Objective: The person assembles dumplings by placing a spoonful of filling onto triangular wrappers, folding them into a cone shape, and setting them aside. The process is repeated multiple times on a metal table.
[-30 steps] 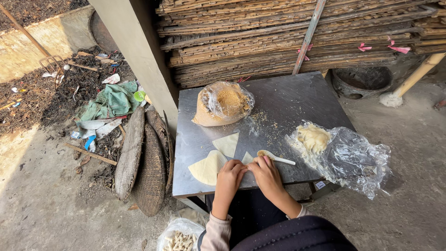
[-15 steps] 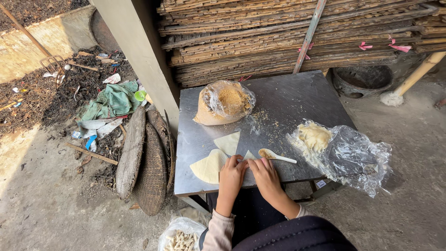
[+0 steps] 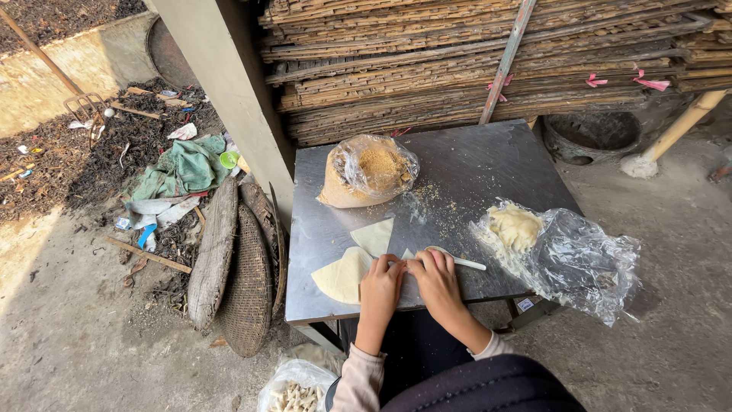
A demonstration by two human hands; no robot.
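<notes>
Dough wrapper [image 3: 402, 257] pressed under both hands [image 3: 408, 278] on metal table [image 3: 473, 164].

Soft daylight fills the scene, bright and even, with no hard shadows in the middle of the frame. The strongest light sits at the left edge, where a sunlit patch on the concrete floor [image 3: 23, 252] looks washed out. The metal table [image 3: 473, 168] carries a dull grey sheen, and the clear plastic bag [image 3: 587, 263] at centre right throws small white glints. Straight lines bow slightly toward the corners from the wide lens. Focus is sharp throughout, without motion blur.
</notes>
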